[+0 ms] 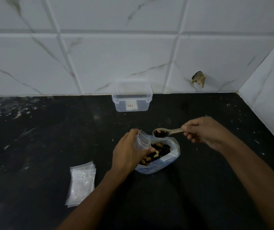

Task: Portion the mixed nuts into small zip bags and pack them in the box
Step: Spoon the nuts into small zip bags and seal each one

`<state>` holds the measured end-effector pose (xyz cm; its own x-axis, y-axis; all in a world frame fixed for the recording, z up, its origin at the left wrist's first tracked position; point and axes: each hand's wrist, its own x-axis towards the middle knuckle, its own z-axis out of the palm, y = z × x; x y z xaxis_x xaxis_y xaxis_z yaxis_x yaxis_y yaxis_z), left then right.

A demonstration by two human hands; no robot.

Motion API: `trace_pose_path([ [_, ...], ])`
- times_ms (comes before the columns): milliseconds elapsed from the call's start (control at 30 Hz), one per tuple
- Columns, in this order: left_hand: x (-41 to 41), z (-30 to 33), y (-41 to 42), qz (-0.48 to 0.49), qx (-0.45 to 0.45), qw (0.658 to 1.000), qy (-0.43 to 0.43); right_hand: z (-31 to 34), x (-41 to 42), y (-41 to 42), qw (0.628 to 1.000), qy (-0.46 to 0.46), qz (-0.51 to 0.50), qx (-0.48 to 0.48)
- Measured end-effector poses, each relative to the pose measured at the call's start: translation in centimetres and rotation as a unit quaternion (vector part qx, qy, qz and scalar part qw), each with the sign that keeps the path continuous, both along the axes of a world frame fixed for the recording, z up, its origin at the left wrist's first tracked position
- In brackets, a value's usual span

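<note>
An open blue-and-white bag of mixed nuts point(162, 153) stands on the black counter, showing pale nuts and dark raisins. My left hand point(129, 151) holds a small clear zip bag point(143, 141) upright over the nut bag, mouth open. My right hand point(204, 130) grips the handle of a pale spoon point(161, 132) loaded with dark pieces, its bowl just right of the zip bag's mouth. A clear plastic box point(132, 98) without a lid stands against the tiled wall, with nothing visible inside it.
A stack of spare clear zip bags point(81, 185) lies on the counter point(41, 138) to the left of my left forearm. Tiled walls close off the back and the right corner. A chipped hole point(199, 79) marks the back wall.
</note>
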<state>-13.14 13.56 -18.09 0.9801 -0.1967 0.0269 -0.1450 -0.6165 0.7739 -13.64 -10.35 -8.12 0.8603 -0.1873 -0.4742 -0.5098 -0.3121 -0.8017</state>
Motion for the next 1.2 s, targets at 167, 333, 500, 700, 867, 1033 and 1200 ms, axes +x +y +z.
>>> trace_pose_path([
  [167,0.3,0.2,-0.8,-0.001,0.020,1.000,-0.011,2.5,0.3,2.0,0.996,-0.027,0.060,-0.065],
  [333,0.2,0.7,-1.6,0.002,0.014,1.000,-0.015,2.1,-0.6,6.1,0.941,-0.124,0.162,-0.269],
  [500,0.2,1.2,-1.4,0.006,-0.031,0.999,-0.012,1.7,-2.0,9.1,0.813,-0.212,0.329,-0.430],
  [700,0.2,0.8,-0.4,0.014,-0.148,0.988,0.044,4.4,-3.1,7.4,0.863,-0.276,0.215,-0.364],
  [867,-0.5,0.3,1.2,0.028,-0.164,0.984,0.059,1.4,-1.8,3.1,0.921,-0.155,0.130,-0.334],
  [1033,-0.9,-0.1,1.5,0.036,-0.162,0.983,0.076,-6.5,-1.1,2.4,0.885,-0.090,0.174,-0.422],
  [1200,-0.8,0.1,1.4,0.023,-0.180,0.979,0.096,-8.8,-0.9,4.2,0.918,-0.098,0.169,-0.345],
])
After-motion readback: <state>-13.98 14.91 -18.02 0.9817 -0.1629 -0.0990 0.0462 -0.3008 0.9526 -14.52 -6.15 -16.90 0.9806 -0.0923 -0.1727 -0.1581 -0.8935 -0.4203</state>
